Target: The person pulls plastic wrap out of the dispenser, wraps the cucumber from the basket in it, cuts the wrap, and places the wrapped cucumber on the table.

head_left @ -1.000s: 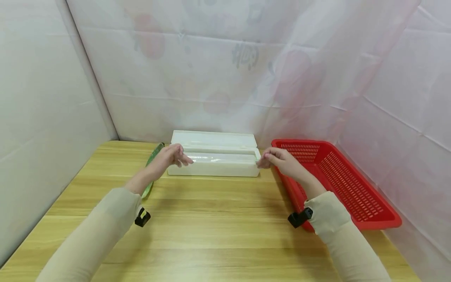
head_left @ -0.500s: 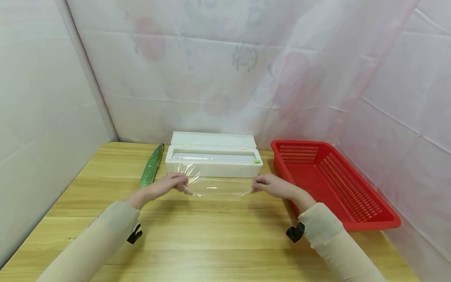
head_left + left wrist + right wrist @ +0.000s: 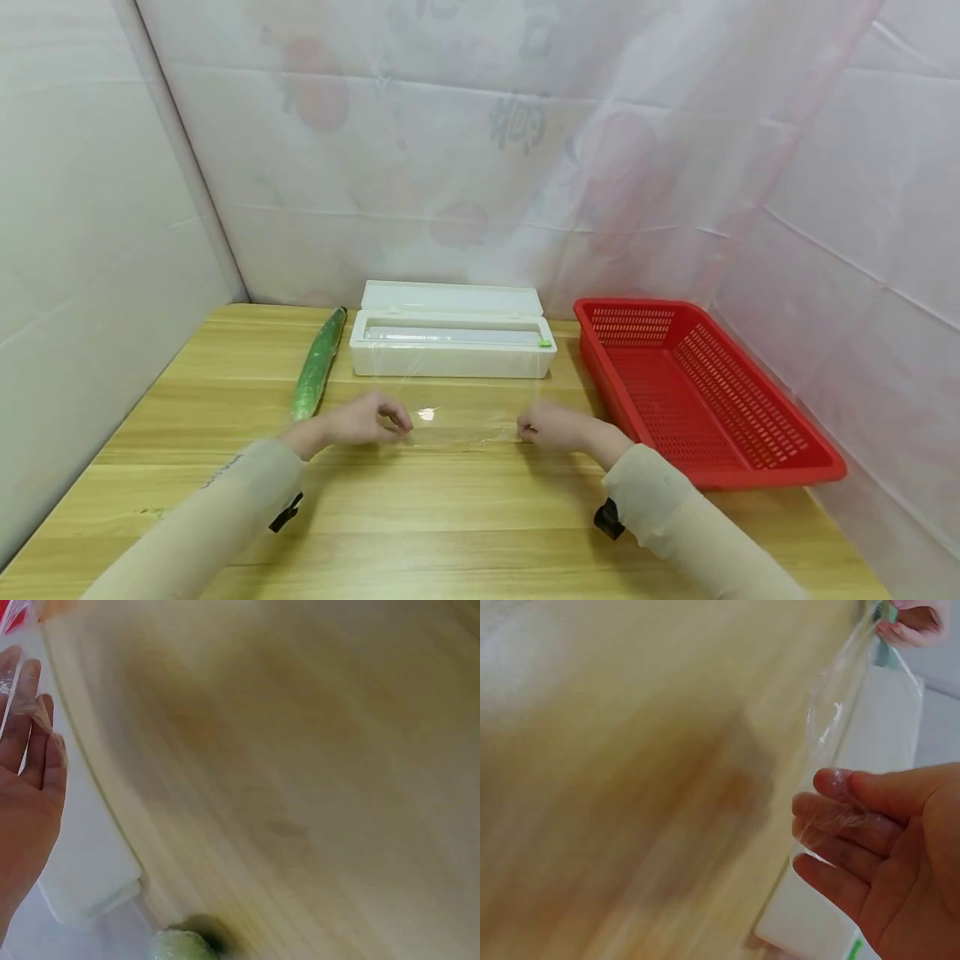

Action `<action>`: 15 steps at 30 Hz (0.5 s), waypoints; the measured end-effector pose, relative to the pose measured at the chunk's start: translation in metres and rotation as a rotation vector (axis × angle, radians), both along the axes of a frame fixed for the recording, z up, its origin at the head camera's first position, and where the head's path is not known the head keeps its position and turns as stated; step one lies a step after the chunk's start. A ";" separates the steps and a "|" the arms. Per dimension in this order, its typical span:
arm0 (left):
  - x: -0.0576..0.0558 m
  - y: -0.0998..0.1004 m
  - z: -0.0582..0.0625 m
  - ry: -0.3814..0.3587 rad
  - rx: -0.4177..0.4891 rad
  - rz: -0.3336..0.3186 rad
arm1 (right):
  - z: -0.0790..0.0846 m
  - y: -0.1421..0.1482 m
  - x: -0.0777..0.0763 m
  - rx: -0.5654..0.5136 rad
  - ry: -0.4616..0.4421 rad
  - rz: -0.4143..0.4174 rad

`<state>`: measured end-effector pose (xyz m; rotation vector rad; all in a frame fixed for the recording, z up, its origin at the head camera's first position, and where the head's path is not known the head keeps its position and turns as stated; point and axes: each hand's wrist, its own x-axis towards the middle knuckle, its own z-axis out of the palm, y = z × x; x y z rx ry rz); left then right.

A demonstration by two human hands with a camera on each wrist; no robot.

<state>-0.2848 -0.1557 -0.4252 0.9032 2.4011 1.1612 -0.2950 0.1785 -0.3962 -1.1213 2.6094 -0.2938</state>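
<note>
Cling film (image 3: pixel 457 427): clear sheet, spans from the white dispenser box (image 3: pixel 453 361) toward us, over the bench (image 3: pixel 420 533).
Left hand (image 3: pixel 366 419): we pinch the sheet's near left corner.
Right hand (image 3: pixel 557 425): same pinch, near right corner.
Box lid (image 3: pixel 453 297): raised, at back.
Cucumber (image 3: pixel 318 367): left of box, on bench.
Red basket (image 3: pixel 693 392): we see it right of box.

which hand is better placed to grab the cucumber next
Likely the left hand: the cucumber lies just beside it, while the right hand is nearer the red basket. Both hold cling film, so it must release first.
</note>
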 end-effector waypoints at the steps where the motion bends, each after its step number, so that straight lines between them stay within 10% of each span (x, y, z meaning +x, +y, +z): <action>1: 0.000 0.000 -0.002 0.029 -0.017 -0.010 | -0.003 -0.001 0.001 0.011 0.012 0.001; 15: 0.003 0.003 -0.005 0.422 -0.242 -0.103 | -0.017 -0.003 0.000 0.003 0.098 -0.047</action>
